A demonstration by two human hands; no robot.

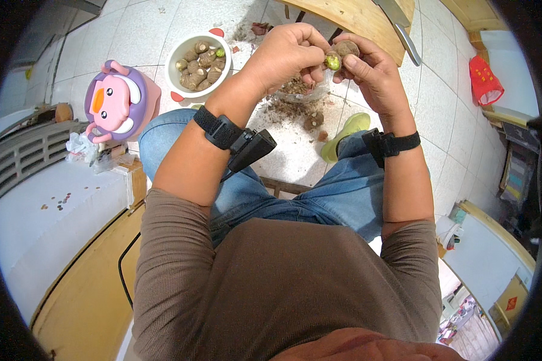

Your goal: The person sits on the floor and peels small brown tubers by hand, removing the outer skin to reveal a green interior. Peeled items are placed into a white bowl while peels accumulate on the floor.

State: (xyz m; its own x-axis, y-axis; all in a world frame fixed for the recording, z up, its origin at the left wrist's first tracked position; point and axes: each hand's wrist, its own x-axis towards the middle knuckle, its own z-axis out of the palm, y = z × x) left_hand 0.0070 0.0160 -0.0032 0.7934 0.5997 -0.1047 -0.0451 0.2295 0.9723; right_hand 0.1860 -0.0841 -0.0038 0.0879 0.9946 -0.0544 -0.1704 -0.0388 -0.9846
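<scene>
My right hand (372, 67) holds a brown, rough-skinned taro corm (346, 48) between thumb and fingers. A bright green, shiny end (332, 62) of the corm faces me. Against that green end, my left hand (296, 54) has its thumb and curled fingers pinched; its fingertips are partly hidden. Below both hands, a clear plastic container (314, 94) holds brown scraps and is partly covered by my left hand. To the left, a white basin (170, 67) with red handles stands on the floor, with several ringed brown taro corms (207, 58) in it.
Soil and peelings (289, 110) lie on the tiled floor, beside a dark corm (314, 121). A wooden table (343, 16) at the top carries a kitchen knife (399, 27), its handle over the edge. A pink and purple child's potty (113, 104) stands left; a red bag (485, 81), right.
</scene>
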